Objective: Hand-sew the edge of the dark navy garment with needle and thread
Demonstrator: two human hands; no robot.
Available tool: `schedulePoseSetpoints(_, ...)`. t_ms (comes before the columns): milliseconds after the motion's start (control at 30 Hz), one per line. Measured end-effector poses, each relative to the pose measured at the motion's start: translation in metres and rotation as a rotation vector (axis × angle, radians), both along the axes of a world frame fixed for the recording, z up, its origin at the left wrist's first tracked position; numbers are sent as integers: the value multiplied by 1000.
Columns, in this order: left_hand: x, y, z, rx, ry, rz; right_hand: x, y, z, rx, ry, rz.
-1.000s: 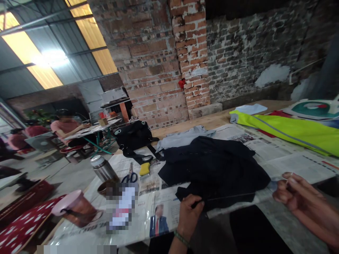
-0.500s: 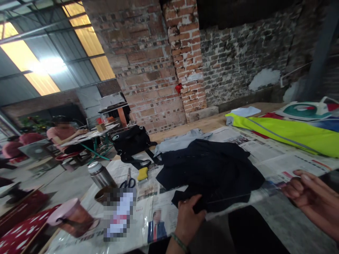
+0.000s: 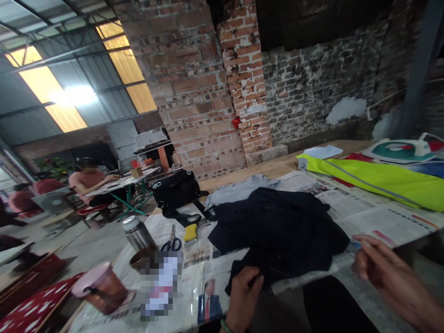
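Head view: we've got the dark cloth [image 3: 277, 226] in a loose heap at the near edge of the table [image 3: 222, 179], on newspaper [image 3: 367, 219]. Our left hand [image 3: 245, 290] is at its near left corner, thumb and fingers pinching the fabric. Our right hand [image 3: 376, 263] is off the cloth's right side, raised near the table edge, fingers curled and index finger forward; we can't tell if it pinches anything. Grey cloth [image 3: 239, 189] lies just behind the dark one, black bag [image 3: 176, 188] to its left. Nearer us on that side: yellow block [image 3: 190, 232], scissors [image 3: 176, 244], flask [image 3: 141, 237]. Far right: bright yellow cloth [image 3: 374, 178], iron [image 3: 398, 150] behind it. Another person [image 3: 86, 181] sits at a separate table, back left.
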State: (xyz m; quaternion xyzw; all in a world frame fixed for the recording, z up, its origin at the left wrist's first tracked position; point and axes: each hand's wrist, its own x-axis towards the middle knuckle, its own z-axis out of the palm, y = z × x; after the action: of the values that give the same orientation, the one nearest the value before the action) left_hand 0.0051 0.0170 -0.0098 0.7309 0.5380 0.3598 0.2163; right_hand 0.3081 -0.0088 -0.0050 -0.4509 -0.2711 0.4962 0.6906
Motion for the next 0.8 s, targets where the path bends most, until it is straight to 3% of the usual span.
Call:
schedulePoseSetpoints(100, 1, 3, -6, -75, -102, 45, -26, -4, -13, -59, -172, 149)
schedulePoseSetpoints(267, 4, 5, -13, -67, -199, 91, -83, -3, -26, -118, -455, 588)
schedulePoseSetpoints(333, 4, 5, -14, -65, -208, 108, -104, 2, -29, -143, -544, 674)
schedulePoseSetpoints(500, 5, 1, -12, -75, -235, 124, -130, 17, -35, -54, -763, 686)
schedulePoseSetpoints(800, 8, -1, -10, -76, -249, 120, -133, 19, -30, -35, -805, 695)
